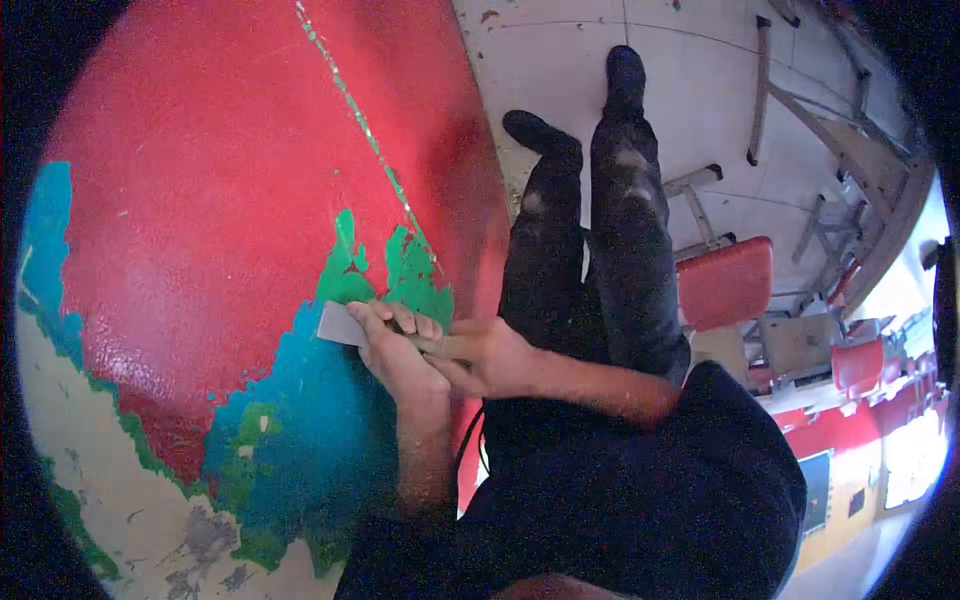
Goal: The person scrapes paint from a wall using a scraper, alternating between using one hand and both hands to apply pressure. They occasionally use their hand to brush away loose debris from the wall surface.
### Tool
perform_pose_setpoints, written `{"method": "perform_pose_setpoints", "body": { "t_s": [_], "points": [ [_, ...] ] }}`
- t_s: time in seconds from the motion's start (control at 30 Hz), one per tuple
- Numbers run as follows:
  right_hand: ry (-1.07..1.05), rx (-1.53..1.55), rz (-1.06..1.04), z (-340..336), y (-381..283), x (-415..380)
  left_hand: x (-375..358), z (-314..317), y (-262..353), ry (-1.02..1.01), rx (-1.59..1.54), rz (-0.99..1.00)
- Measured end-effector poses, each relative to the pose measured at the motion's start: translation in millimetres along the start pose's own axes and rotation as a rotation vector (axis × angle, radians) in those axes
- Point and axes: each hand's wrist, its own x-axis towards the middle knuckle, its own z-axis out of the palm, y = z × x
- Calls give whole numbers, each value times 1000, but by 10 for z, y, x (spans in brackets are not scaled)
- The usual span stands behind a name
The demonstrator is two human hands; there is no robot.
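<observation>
Head view, the one I have. Item: scraper (341, 326), flat pale blade with straight edges, at the far side of the left hand (400, 350) from the right hand (495, 358), its blade against the painted wall (220, 200). Left hand: fingers curled closed over the scraper just behind the blade. Right hand: closed around the handle end, beside the left. Wall: glossy red paint, slightly pebbled; ragged-edged teal patch (310, 430); bright green patches (415, 275) near the blade; bare cream area (75, 420) with grey blotches; thin broken line of green and white crossing the red. Also: dark trousers (630, 250) with pale, dusty smudges; tiled floor (720, 60); chair (725, 282) with a smooth red seat and metal legs.
</observation>
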Motion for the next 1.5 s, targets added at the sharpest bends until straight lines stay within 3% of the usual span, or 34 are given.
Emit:
{"method": "perform_pose_setpoints", "body": {
  "t_s": [0.13,0.23,0.37,0.5,0.67,0.77,0.87,1.0,1.2,1.3,1.5],
  "points": [
    [17,-49,125,127,-79,181,72,75,189,27,76,16],
    [96,-20,26,95,-87,225,124,11,210,-63,94,86],
    [5,-46,121,157,-79,-44,6,-125,35,40,23,-60],
    [-63,-112,56,145,87,-30,74,-35,-32,13,41,-7],
    [56,22,71,219,-58,43,11,-115,95,24,105,42],
    [110,47,17,107,-111,274,63,34,286,-88,11,94],
    [-15,49,23,128,-95,-47,-160,-98,109,63,60,-30],
    [64,12,33,162,-111,147,-33,-23,236,-21,73,64],
    [-8,12,-2,145,-125,-20,-110,-172,86,46,56,-26],
    [74,72,38,107,-157,295,82,0,316,-72,20,43],
    [45,133,-91,104,-162,99,-61,-128,188,15,27,25]
  ]
}}
